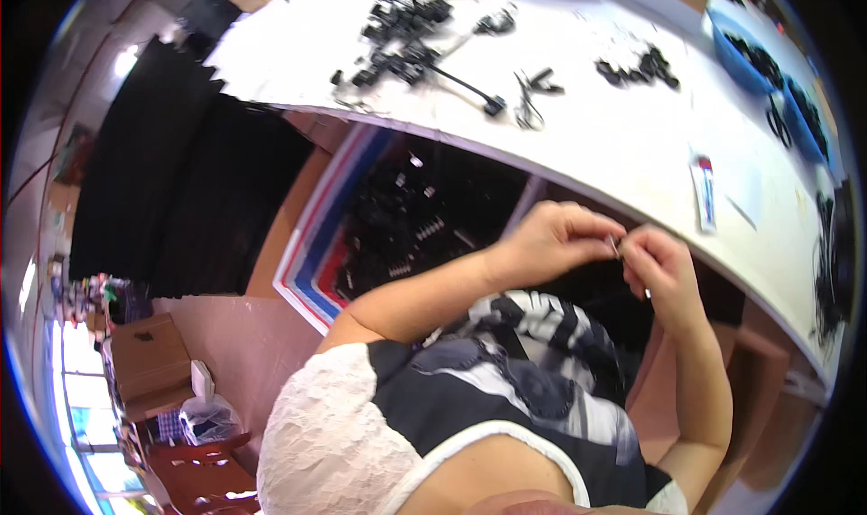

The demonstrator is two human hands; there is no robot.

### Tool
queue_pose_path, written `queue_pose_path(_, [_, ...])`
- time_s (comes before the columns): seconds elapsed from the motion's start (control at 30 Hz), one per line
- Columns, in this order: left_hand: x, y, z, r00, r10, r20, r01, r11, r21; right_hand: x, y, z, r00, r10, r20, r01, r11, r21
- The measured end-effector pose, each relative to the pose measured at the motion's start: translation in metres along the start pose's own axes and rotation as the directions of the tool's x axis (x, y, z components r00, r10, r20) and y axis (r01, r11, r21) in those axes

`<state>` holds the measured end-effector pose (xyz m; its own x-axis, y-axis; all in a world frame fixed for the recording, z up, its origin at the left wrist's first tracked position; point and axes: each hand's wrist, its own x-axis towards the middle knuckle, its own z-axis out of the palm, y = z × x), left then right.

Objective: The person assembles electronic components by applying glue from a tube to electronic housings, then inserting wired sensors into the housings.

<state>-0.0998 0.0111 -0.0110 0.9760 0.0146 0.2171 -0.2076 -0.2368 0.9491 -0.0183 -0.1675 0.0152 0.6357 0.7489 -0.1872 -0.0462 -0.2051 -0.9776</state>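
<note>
Just off the near edge of the white table, my two hands meet over my lap. My left hand pinches a tiny shiny metallic piece between thumb and fingertips. My right hand is closed with curled fingers, its tips at the other side of that piece. Whatever else the right fingers hold is hidden. A small tube in white, blue and red lies on the table beyond my right hand, beside a pale flat sheet.
Black small parts with cables are heaped at the far left of the table. More black pieces lie farther right, near blue bins and black scissors. A striped-edged bag of dark parts sits below the table.
</note>
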Motion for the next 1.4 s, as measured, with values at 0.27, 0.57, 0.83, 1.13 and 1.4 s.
queue_pose_path(0.27, [0.003, 0.002, -0.016, 0.968, -0.238, 0.086, 0.253, 0.905, -0.342, 0.02, -0.004, -0.004, 0.992, 0.024, 0.12, -0.047, 0.98, 0.196])
queue_pose_path(0.57, [-0.001, -0.011, -0.006, 0.964, -0.207, 0.164, 0.257, 0.881, -0.398, 0.008, 0.004, -0.008, 0.997, 0.006, 0.08, -0.022, 0.98, 0.199])
queue_pose_path(0.83, [0.005, -0.007, -0.01, 0.909, -0.358, 0.215, 0.418, 0.783, -0.461, 0.009, 0.008, -0.009, 0.998, -0.026, 0.054, 0.021, 0.995, 0.096])
queue_pose_path(1.13, [0.006, -0.01, -0.021, 0.956, -0.241, 0.166, 0.285, 0.898, -0.336, 0.013, 0.019, -0.006, 0.899, -0.398, 0.185, 0.405, 0.59, -0.699])
queue_pose_path(1.4, [0.005, -0.02, 0.006, 0.883, -0.277, 0.378, 0.334, 0.938, -0.092, 0.009, 0.01, 0.007, 0.914, -0.405, -0.007, 0.354, 0.806, -0.475])
